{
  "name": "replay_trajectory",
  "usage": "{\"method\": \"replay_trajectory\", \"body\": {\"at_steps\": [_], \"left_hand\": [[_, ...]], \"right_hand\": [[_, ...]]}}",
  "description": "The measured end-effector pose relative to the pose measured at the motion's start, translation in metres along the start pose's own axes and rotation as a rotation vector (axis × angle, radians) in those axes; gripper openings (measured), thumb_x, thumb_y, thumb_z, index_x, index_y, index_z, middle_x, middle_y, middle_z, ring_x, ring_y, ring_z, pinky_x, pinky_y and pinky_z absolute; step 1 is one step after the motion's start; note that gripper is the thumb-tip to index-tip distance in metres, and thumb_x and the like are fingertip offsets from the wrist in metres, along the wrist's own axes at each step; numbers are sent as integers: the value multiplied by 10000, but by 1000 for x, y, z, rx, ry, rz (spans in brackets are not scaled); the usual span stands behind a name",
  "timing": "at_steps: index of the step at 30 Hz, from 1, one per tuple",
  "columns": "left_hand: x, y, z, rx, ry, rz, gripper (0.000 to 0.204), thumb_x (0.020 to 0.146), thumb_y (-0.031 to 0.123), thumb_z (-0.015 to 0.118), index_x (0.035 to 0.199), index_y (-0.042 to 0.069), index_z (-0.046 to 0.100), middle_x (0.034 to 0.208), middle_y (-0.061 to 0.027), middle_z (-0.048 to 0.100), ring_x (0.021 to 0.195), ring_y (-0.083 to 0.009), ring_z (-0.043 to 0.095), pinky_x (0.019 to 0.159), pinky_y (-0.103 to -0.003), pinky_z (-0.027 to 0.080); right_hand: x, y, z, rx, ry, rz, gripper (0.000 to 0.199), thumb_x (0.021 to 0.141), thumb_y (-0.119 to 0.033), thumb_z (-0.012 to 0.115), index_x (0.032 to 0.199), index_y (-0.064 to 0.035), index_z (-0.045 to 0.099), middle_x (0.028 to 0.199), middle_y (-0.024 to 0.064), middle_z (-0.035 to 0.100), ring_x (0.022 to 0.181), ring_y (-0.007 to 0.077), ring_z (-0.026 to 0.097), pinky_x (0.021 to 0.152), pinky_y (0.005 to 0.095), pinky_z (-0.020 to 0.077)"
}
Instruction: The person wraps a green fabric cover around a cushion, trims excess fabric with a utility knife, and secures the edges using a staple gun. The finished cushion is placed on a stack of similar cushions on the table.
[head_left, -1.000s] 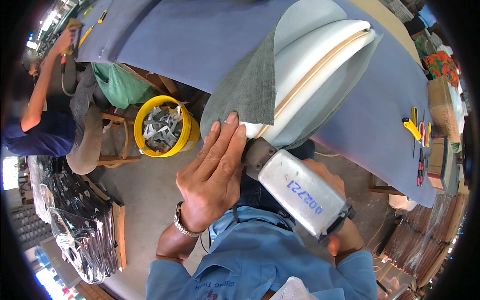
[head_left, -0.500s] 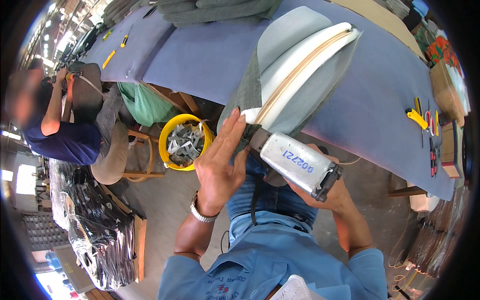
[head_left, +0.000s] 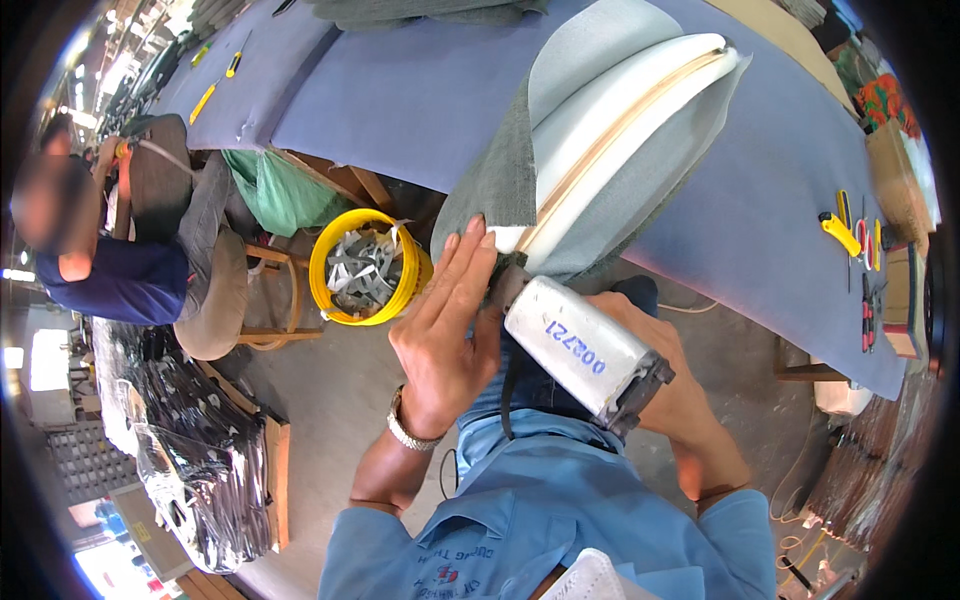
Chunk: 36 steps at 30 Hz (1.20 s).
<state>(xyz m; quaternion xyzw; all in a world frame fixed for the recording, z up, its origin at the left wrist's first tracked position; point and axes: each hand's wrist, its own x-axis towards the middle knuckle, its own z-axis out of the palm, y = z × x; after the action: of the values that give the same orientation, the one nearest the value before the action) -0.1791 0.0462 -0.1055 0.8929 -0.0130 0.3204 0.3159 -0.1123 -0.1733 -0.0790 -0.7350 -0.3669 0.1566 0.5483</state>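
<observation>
A curved seat panel with white foam padding and a wooden strip down its middle (head_left: 640, 115) leans from my lap onto the table. Grey fabric (head_left: 495, 165) wraps round it, its flaps standing loose on both sides. My left hand (head_left: 445, 330) lies with straight fingers against the fabric at the panel's near end. Its thumb is beside the tool's nose. In my right hand (head_left: 650, 370) is a silver staple gun (head_left: 565, 345) with a black end cap, its nose against the near end of the panel. The gun's body hides most of my right fingers.
A blue-covered table (head_left: 400, 100) spans the far side, with cutters and scissors (head_left: 872, 245) at its right. A yellow bucket of scraps (head_left: 318, 275) stands left of my left hand. Further left sits a co-worker (head_left: 110, 260), near plastic-wrapped stock (head_left: 195, 480). A hose (head_left: 700, 308) runs behind my right hand.
The panel's far end has shifted slightly right in view. The staple gun sits a little lower and further left, its nose still at the near end. My left hand has barely moved.
</observation>
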Motion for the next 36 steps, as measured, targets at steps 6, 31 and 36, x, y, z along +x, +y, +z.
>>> {"method": "replay_trajectory", "body": {"at_steps": [6, 31, 36], "left_hand": [[5, 9, 4, -37, 56, -21, 627, 742, -62, 800, 1350, 8, 663, 1406, -211, 649, 1329, -379, 609, 1104, -422, 508], [128, 34, -167, 194, -306, 510, 461, 788, 41, 799, 1247, 34, 744, 1295, -146, 730, 1310, -379, 632, 1082, -453, 532], [181, 57, -150, 50, -362, 573, 437, 809, 34, 790, 1242, 2, 744, 1371, -192, 686, 1430, -409, 517, 1228, -534, 332]], "right_hand": [[-25, 12, -8, 35, 243, -64, 526, 787, -221, 848, 1199, 51, 667, 1191, 170, 706, 1047, 241, 704, 923, 352, 544], [58, 9, -167, -550, 520, -401, 740, 848, -226, 842, 1511, -97, 540, 1559, 170, 524, 1457, 338, 479, 1208, 457, 359], [109, 35, -190, -136, 316, -318, 733, 916, -480, 754, 1516, -110, 555, 1584, 152, 502, 1424, 301, 499, 1195, 446, 377]]}}
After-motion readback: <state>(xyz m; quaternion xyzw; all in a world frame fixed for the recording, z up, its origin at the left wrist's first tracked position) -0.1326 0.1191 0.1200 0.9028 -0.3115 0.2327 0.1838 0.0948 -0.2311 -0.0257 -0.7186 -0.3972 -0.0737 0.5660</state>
